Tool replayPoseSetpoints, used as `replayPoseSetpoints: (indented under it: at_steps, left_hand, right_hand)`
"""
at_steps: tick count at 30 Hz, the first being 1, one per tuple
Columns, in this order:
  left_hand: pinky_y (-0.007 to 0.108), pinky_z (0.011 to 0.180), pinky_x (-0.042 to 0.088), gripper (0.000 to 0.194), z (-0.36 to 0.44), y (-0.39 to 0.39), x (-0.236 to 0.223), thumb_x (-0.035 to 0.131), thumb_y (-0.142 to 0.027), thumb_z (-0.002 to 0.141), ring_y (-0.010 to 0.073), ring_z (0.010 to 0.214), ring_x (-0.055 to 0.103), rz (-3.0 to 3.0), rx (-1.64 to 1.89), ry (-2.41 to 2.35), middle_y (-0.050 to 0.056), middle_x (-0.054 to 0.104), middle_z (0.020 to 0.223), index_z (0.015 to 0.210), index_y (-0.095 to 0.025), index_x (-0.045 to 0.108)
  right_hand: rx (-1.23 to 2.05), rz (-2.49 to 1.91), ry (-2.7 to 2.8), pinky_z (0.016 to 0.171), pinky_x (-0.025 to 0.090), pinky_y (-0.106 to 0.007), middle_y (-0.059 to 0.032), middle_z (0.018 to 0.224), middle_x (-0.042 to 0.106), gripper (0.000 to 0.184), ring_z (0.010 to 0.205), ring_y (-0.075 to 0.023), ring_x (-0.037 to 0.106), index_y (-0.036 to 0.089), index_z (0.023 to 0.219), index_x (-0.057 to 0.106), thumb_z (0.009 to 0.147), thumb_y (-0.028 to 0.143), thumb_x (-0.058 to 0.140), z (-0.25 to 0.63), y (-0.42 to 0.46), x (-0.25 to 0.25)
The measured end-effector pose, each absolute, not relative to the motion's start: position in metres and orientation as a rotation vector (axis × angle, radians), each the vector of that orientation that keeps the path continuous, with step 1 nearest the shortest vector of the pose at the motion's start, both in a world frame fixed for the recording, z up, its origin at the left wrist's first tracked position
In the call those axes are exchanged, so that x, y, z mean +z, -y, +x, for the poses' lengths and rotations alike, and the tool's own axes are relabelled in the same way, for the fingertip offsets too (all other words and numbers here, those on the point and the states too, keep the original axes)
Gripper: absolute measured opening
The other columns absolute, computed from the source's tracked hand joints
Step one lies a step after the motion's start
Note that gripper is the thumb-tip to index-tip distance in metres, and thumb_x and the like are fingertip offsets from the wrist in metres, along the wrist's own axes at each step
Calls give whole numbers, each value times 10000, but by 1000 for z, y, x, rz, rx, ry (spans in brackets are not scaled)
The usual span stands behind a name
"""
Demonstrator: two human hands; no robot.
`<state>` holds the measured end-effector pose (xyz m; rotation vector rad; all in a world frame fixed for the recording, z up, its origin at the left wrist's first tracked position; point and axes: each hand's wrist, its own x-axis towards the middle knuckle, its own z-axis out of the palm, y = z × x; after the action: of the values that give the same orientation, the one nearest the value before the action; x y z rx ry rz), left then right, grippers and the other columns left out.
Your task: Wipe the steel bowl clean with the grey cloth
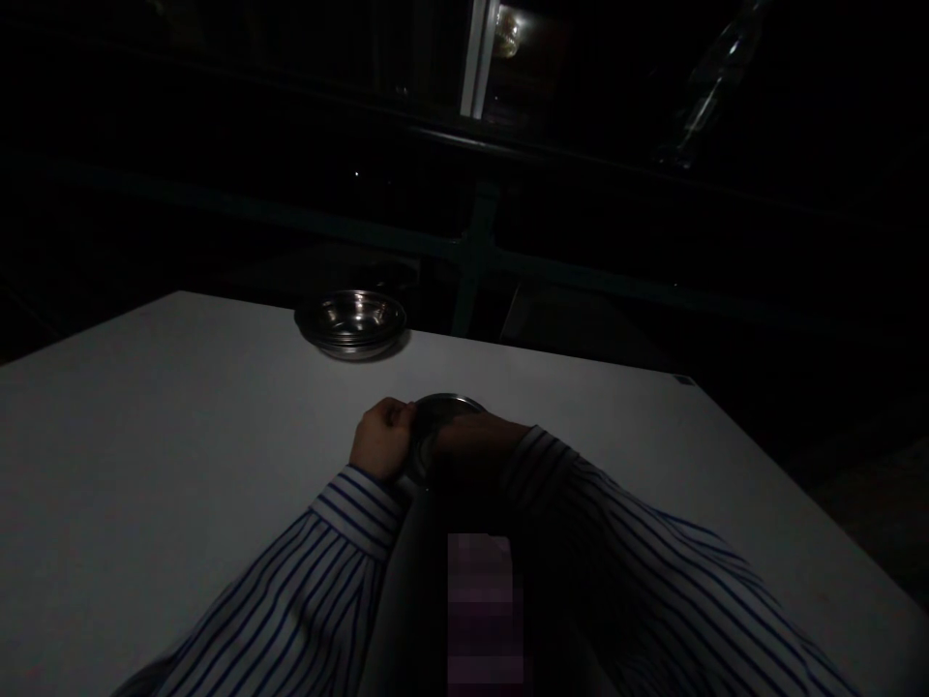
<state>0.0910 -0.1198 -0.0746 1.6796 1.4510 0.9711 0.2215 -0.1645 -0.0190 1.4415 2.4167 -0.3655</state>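
A shiny metal bowl [446,396] stands on the white table [218,436] close in front of me. My left hand [382,438] is closed on its left rim, with the thumb and fingers pinched together at the edge. My right hand [464,438] reaches across into the bowl from the right. Its fingers are lost in deep shadow, so whether they hold anything is hidden. Beyond, near the table's far edge, sits a stack of metal bowls [352,327], nested in one another.
The table's far edge runs just behind the stack. Behind it are dark green bars [475,252] and a dark ledge [464,140]. A clear bottle [715,87] shows faintly at the upper right. A blurred-out patch covers the bottom middle. The room is very dim.
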Motion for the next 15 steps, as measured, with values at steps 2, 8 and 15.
replayPoseSetpoints:
  at_steps: [2, 8, 15]
  left_hand:
    - [280, 609, 441, 241, 91, 119, -76, 464, -371, 721, 183, 646, 582, 1671, 977, -1429, 44, 644, 652, 677, -173, 594]
    - [288, 741, 459, 308, 89, 119, -73, 439, -334, 732, 206, 789, 621, 1662, 971, -1336, 81, 706, 834, 815, -147, 669]
    - [288, 676, 468, 286, 88, 120, -71, 457, -331, 710, 204, 730, 619, 1649, 965, -1323, 79, 700, 799, 796, -148, 658]
  right_hand:
    - [-351, 1459, -2429, 653, 468, -316, -95, 948, 668, 212, 826, -245, 631, 182, 899, 665, 743, 206, 524, 221, 164, -22]
    - [-241, 1693, -2480, 775, 449, -306, -115, 1070, 626, 315, 938, -213, 599, 147, 1003, 615, 824, 246, 375, 206, 160, -31]
    - [-120, 1983, -2279, 734, 464, -348, -154, 1028, 630, 309, 927, -246, 603, 145, 991, 605, 815, 228, 366, 210, 155, -23]
